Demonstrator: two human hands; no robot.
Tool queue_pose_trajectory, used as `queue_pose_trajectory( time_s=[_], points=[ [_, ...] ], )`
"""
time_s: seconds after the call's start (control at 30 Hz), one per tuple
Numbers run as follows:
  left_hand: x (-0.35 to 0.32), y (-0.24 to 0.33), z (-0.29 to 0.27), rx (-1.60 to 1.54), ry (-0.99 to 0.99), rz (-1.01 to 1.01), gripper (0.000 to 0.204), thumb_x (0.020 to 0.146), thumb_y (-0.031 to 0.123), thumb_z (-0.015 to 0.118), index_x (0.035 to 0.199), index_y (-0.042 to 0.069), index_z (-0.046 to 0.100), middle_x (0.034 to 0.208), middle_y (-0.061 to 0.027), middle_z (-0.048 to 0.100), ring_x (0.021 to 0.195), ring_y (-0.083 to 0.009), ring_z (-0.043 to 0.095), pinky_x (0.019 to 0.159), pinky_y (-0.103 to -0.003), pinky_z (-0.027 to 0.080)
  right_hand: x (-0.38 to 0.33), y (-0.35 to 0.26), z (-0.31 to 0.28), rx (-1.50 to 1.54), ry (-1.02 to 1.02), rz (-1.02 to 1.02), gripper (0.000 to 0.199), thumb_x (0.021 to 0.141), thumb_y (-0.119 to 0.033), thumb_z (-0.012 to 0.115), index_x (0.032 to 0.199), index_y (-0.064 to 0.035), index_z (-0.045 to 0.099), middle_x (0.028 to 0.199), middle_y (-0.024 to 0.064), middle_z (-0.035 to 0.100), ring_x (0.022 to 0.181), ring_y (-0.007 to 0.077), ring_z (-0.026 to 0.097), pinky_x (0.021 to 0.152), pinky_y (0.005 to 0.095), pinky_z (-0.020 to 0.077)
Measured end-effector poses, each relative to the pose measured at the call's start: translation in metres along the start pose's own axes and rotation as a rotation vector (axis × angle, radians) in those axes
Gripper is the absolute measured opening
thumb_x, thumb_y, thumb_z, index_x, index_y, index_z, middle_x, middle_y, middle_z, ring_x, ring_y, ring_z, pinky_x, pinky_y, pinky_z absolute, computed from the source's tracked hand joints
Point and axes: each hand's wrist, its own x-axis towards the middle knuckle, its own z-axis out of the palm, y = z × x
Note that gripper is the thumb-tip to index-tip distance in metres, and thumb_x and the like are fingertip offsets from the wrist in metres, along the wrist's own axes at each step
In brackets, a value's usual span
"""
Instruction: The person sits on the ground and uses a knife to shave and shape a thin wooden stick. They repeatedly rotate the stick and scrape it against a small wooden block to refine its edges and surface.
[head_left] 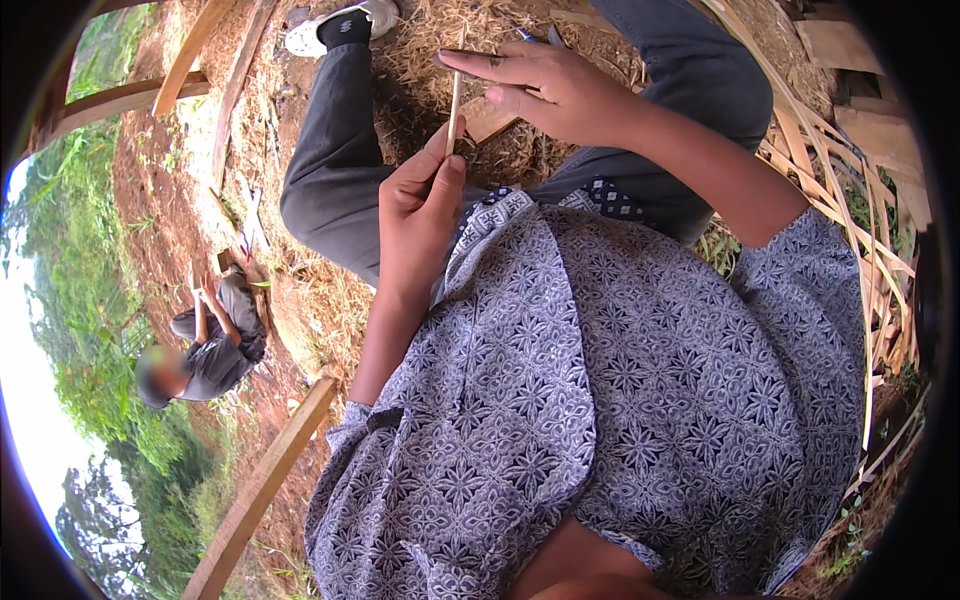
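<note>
A thin, pale stick [456, 108], apparently bamboo or wood, stands nearly upright in the view in front of my lap. My left hand [420, 200] is closed round its lower end, with the thumb pressed against it. Across its upper part reaches my right hand [560, 88], fingers stretched out straight and thumb apart below them. The fingertips lie at the stick, and a dark stain marks one finger. Whether they press on it I cannot tell. A flat piece of wood [490, 122] is partly visible beneath my right hand.
Pale shavings [415, 85] cover the ground between my legs. A small blue thing [526, 35] lies beyond my right hand. Long split strips [880, 250] are heaped at the right. A wooden beam [265, 480] slants at lower left. Another person [225, 330] sits farther left, handling something.
</note>
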Motion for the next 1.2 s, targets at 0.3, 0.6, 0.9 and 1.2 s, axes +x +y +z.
queue_pose_trajectory(
  time_s=[0.3,0.6,0.9,1.2],
  points=[
    [-0.002,-0.002,0.0,0.079,-0.014,0.033,0.039,0.103,0.009,0.057,0.141,0.0,0.056,0.079,0.0127,0.049,0.068,0.0026,0.035,0.058,-0.016,0.027,0.002,0.006,-0.004,0.052,-0.117,0.134,0.057,0.105,-0.027,0.051,0.158,-0.0339,0.031,0.072,0.0076,0.056,0.059,0.0153,0.048,0.061,0.0349,0.0435],
    [-0.006,-0.004,-0.001,0.128,-0.021,0.008,0.039,0.103,0.009,0.056,0.141,0.0,0.056,0.081,0.0123,0.05,0.069,0.0026,0.036,0.058,-0.016,0.028,-0.007,0.005,0.015,0.118,-0.08,0.094,0.045,0.107,-0.036,0.046,0.152,-0.0322,0.044,0.054,0.0051,0.046,0.046,0.0124,0.04,0.051,0.0335,0.0376],
    [-0.008,-0.006,-0.003,0.107,-0.051,0.023,0.04,0.104,0.008,0.055,0.142,0.0,0.054,0.078,0.0124,0.047,0.065,0.0024,0.033,0.056,-0.016,0.026,-0.006,0.006,0.023,0.192,-0.012,-0.015,0.043,0.109,-0.035,0.042,0.15,-0.0259,0.05,0.094,0.0047,0.074,0.061,0.0093,0.054,0.064,0.0316,0.0477],
    [-0.009,-0.005,-0.003,-0.05,-0.068,0.009,0.038,0.106,0.014,0.049,0.141,-0.001,0.054,0.066,0.0089,0.042,0.052,0.001,0.033,0.047,-0.017,0.026,-0.006,-0.017,0.012,0.266,-0.141,0.015,0.042,0.109,-0.033,0.042,0.149,-0.0229,0.049,0.106,0.008,0.076,0.104,0.0178,0.071,0.087,0.0319,0.0528]
  ],
)
